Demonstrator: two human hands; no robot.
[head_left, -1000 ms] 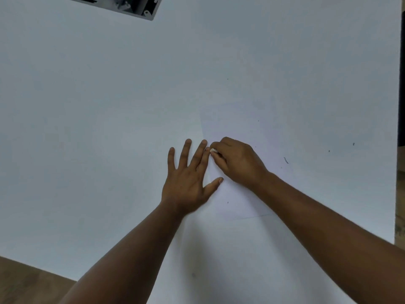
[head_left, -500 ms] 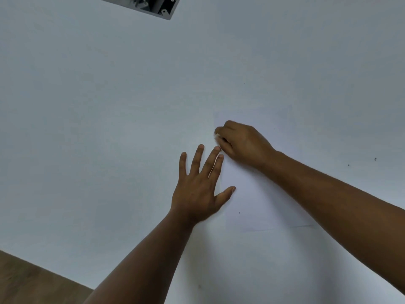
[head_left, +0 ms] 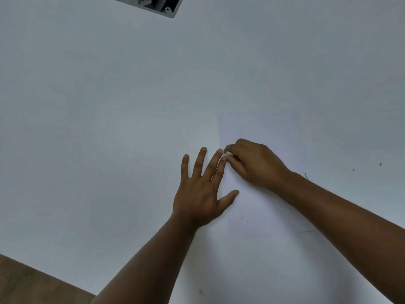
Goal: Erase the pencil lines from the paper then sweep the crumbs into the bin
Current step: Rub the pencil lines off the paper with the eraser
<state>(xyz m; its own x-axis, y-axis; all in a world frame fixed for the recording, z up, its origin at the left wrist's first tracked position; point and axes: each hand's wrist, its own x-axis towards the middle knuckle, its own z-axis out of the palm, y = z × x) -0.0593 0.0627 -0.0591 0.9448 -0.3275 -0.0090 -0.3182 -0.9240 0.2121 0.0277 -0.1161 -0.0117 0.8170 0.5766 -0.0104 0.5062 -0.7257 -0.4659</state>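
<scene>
Head view looks down at a white worktop (head_left: 109, 128) with a sheet of white paper (head_left: 263, 211) lying flat on it. Both hands are at the left edge of the paper. Left hand (head_left: 201, 191) lies flat with the fingers spread and straight; its palm is on the worktop just beside the paper, and its thumb and index finger reach onto the sheet. Right hand (head_left: 254, 165) rests on the paper with curled fingers and pinches a small white eraser (head_left: 228, 153), which touches the sheet near its left edge, just beside the left index fingertip. Some tiny dark specks (head_left: 306, 176) lie on the worktop to the right of the paper. A grey bin (head_left: 168, 8) shows partly at the top edge, well apart from the hands.
</scene>
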